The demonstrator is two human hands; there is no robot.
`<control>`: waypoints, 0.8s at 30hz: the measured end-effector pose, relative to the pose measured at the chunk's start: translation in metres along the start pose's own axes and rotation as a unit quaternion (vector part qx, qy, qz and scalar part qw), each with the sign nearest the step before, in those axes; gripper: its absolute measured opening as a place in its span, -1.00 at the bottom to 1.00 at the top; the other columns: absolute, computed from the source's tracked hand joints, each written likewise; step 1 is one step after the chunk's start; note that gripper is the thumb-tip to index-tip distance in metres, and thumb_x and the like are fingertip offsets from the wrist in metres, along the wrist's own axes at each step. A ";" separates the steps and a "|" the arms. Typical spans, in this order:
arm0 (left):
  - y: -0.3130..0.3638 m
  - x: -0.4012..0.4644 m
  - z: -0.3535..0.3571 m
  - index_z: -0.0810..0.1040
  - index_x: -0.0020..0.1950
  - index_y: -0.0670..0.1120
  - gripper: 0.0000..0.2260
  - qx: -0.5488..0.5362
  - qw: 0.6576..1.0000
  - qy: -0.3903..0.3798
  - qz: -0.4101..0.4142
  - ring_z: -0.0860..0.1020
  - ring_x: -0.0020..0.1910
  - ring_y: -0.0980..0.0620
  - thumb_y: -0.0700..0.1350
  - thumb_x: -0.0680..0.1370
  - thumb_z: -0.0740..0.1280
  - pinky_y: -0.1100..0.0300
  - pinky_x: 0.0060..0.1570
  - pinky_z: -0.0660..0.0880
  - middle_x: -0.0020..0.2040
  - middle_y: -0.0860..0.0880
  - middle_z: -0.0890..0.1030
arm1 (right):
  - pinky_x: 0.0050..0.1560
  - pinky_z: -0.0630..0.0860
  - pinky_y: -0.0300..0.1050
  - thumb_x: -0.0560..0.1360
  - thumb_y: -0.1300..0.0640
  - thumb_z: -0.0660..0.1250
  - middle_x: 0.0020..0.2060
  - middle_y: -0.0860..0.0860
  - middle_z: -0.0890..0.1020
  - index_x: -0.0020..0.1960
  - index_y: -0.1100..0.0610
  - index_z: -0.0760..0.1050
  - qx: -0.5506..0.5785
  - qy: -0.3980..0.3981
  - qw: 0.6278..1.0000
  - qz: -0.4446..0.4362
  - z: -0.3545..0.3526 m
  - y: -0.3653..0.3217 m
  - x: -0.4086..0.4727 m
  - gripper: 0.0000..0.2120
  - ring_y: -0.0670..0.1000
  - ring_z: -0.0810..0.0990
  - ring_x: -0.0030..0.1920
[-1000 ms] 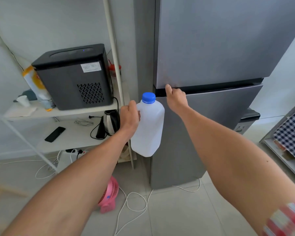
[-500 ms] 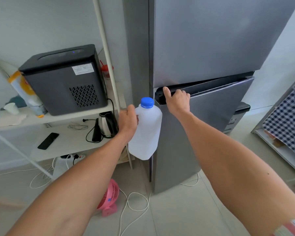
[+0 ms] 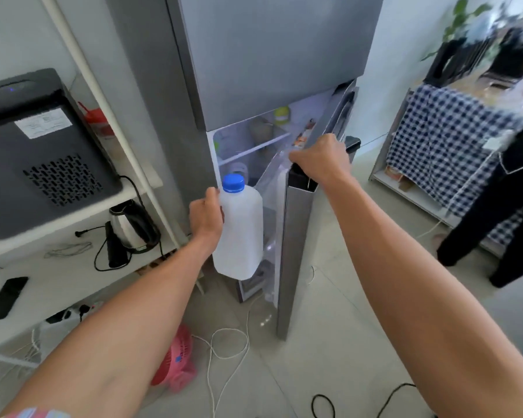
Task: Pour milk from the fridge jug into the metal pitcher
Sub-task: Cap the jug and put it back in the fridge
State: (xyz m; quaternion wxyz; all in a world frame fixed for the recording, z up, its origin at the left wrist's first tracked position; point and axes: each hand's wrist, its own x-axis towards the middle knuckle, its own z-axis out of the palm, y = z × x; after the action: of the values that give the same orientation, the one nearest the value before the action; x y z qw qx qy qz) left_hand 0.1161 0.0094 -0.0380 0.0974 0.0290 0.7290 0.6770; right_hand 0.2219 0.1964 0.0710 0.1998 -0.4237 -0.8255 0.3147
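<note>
Both hands are busy: left hand (image 3: 206, 218) fingers wrap the capped milk jug (image 3: 239, 229) held at the fridge opening, right hand (image 3: 320, 159) grips the open fridge door (image 3: 296, 251), no metal pitcher visible, so whether pouring's done is unclear.

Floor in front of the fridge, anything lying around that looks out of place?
Yes. A pink fan lies tipped on the tiled floor, with a loose white cable looped beside it and a black cable nearer, all underfoot by the open grey fridge door.
</note>
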 end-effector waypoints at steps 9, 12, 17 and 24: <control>-0.019 -0.035 0.059 0.42 -0.38 -0.04 -0.69 -0.060 0.997 -0.004 -0.049 0.40 -0.38 -0.02 0.02 0.55 0.18 0.08 -0.28 0.32 -0.46 0.03 0.47 | 0.10 0.50 0.18 0.58 0.21 0.18 0.30 0.25 0.44 0.40 0.27 0.32 -0.221 0.067 0.972 -0.040 -0.023 0.049 -0.023 -0.60 0.34 0.52 0.25; -0.026 -0.050 0.076 0.39 -0.34 -0.04 -0.70 -0.139 0.983 0.020 -0.121 0.41 -0.45 0.02 -0.02 0.59 0.18 0.25 -0.39 0.34 -0.49 0.06 0.47 | -0.09 0.34 0.05 0.56 0.27 0.14 0.24 0.20 0.52 0.39 0.23 0.35 -0.250 0.097 0.962 -0.053 -0.038 0.073 -0.025 -0.60 0.28 0.58 0.17; -0.050 -0.060 0.103 0.54 -0.21 -0.04 -0.73 -0.223 0.951 0.078 -0.199 0.53 -0.46 0.04 0.03 0.59 0.18 0.31 -0.45 0.45 -0.46 0.07 0.58 | -0.21 0.30 0.02 0.54 0.30 0.12 0.07 0.17 0.59 0.23 0.23 0.43 -0.275 0.131 0.948 -0.090 -0.065 0.101 -0.024 -0.71 0.24 0.56 -0.14; -0.094 -0.044 0.153 0.54 -0.04 -0.13 -0.68 -0.263 0.924 0.118 -0.251 0.51 -0.35 -0.15 0.10 0.59 0.16 0.30 -0.40 0.47 -0.20 -0.18 0.56 | -0.25 0.25 0.01 0.59 0.21 0.09 -0.03 0.14 0.61 0.22 0.23 0.47 -0.298 0.189 0.930 -0.108 -0.072 0.129 -0.012 -0.72 0.20 0.48 -0.26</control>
State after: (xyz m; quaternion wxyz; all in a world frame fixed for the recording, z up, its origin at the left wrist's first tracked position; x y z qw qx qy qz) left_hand 0.1956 0.1444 -0.1361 0.1816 -0.2619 0.5143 0.7962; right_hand 0.3455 0.2687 0.0335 0.2492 -0.4234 -0.8692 -0.0549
